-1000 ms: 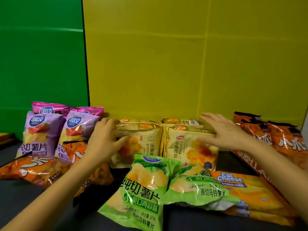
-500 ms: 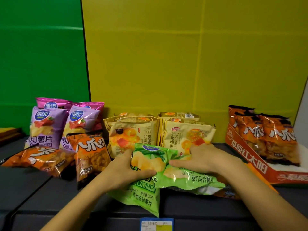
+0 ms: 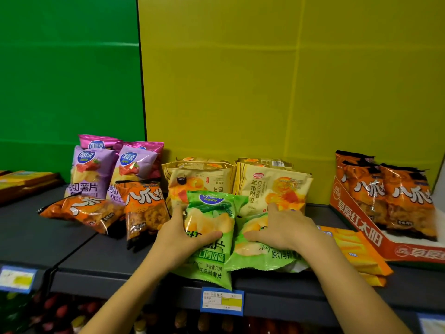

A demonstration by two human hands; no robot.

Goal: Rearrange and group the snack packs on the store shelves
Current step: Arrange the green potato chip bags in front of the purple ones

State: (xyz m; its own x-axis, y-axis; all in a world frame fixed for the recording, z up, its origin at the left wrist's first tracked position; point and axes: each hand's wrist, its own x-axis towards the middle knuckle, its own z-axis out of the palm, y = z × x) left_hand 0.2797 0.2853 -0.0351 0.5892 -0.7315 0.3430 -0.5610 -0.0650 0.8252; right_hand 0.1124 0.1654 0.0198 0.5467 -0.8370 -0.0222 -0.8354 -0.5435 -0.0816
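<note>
At lower centre of the frame, on the shelf [image 3: 84, 256] front, the left hand [image 3: 179, 233] grips the upright green bag [image 3: 209, 227], thumb across its face. The right hand [image 3: 281, 227] presses flat on a second green bag [image 3: 260, 259] just right, fingers closed over it. Behind stand two croissant packs [image 3: 272, 186]. Orange packs [image 3: 144, 208] and purple bags [image 3: 91, 172] sit at centre left; a red tray [image 3: 361, 220] at right.
</note>
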